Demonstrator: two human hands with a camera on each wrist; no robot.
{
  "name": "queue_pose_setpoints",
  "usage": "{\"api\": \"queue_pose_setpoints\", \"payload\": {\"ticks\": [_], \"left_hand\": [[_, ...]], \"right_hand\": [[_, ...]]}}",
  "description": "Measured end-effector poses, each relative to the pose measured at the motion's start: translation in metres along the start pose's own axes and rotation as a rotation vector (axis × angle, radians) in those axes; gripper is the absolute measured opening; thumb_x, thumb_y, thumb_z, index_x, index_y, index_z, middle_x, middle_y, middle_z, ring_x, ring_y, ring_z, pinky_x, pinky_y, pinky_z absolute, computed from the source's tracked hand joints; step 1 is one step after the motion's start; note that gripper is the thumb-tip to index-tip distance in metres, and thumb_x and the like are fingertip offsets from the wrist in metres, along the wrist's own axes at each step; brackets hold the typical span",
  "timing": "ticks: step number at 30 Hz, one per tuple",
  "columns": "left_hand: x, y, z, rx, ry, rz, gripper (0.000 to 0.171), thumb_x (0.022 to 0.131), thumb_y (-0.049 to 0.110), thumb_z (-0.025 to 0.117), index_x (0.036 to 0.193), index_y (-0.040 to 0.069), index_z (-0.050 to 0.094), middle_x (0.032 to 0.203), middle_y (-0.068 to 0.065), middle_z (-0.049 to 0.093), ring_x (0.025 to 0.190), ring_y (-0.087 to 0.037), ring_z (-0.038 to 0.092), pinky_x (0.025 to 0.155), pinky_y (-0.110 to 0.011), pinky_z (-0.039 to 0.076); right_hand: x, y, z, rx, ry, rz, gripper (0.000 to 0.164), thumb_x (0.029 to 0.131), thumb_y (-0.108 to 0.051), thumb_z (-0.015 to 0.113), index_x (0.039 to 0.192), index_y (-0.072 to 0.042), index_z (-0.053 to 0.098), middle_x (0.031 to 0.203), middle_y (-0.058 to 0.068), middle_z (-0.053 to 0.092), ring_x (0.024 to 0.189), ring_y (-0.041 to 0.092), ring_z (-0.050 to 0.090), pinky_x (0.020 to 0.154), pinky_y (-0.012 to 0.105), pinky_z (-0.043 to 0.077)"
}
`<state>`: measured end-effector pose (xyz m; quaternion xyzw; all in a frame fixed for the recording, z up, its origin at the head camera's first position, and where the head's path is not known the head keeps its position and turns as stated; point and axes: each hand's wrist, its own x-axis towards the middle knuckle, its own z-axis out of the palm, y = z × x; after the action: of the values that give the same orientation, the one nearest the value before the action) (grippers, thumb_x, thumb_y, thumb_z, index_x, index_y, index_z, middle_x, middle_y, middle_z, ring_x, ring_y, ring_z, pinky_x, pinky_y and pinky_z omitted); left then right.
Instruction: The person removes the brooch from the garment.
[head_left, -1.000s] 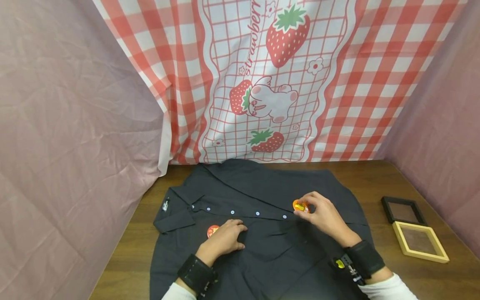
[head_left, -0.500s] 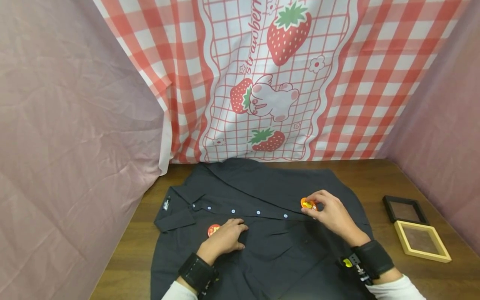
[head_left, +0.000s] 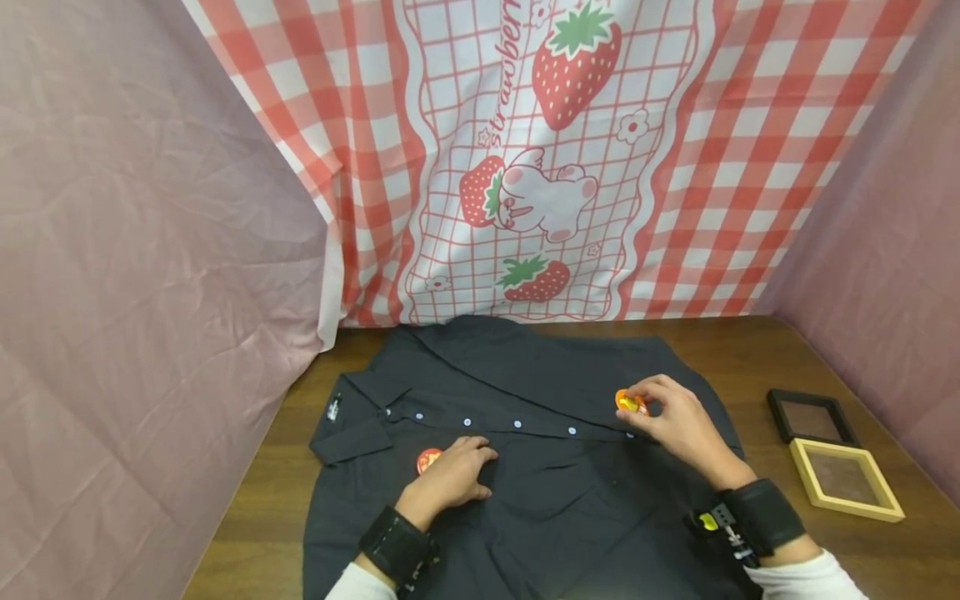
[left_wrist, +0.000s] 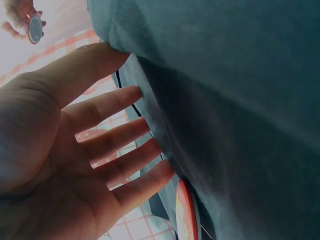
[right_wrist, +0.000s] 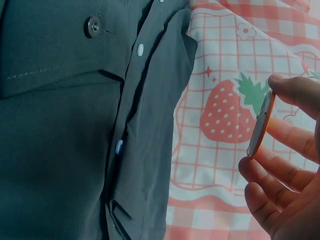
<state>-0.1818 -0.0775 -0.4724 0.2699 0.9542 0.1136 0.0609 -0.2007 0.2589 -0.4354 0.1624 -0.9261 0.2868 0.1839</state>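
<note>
A dark shirt (head_left: 540, 500) with a collar and a row of pale buttons lies spread on the wooden table. My right hand (head_left: 675, 421) pinches an orange and yellow badge (head_left: 628, 402) by its edges, held over the button strip; its flat metal back (right_wrist: 259, 127) shows in the right wrist view. With fingers spread and fingertips on the cloth, my left hand (head_left: 452, 477) rests on the shirt. Beside it a red round badge (head_left: 427, 460) sits on the shirt below the collar, partly covered by that hand in the head view.
Two small frames, one black (head_left: 810, 417) and one pale yellow (head_left: 847, 479), lie at the right side of the table (head_left: 750, 350). A red checked strawberry cloth (head_left: 540, 208) hangs behind, with pinkish drapes (head_left: 187, 292) at both sides.
My right hand has moved right and slightly away with the orange badge, along the button strip. The left hand has stayed in place on the shirt.
</note>
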Motion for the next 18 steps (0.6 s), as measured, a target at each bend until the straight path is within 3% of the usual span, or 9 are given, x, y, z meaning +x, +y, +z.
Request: {"api": "queue_pose_setpoints", "payload": {"ticks": [10, 18], "left_hand": [[0.003, -0.002, 0.0, -0.01, -0.003, -0.007, 0.049, 0.076, 0.024, 0.082, 0.121, 0.01, 0.066, 0.134, -0.013, 0.059, 0.127, -0.029, 0.053, 0.105, -0.039, 0.047], [0.001, -0.003, 0.002, -0.006, 0.0, -0.008, 0.051, 0.076, 0.025, 0.083, 0.121, 0.012, 0.066, 0.134, -0.012, 0.059, 0.126, -0.028, 0.054, 0.104, -0.038, 0.048]], "right_hand": [[0.001, 0.005, -0.004, -0.035, 0.067, -0.043, 0.029, 0.069, -0.017, 0.087, 0.093, -0.006, 0.074, 0.093, 0.007, 0.066, 0.074, 0.02, 0.056, 0.056, 0.021, 0.043], [0.0, 0.011, -0.011, -0.043, 0.08, -0.025, 0.028, 0.07, -0.014, 0.086, 0.094, -0.005, 0.073, 0.093, 0.009, 0.067, 0.074, 0.019, 0.058, 0.061, 0.023, 0.048]]}}
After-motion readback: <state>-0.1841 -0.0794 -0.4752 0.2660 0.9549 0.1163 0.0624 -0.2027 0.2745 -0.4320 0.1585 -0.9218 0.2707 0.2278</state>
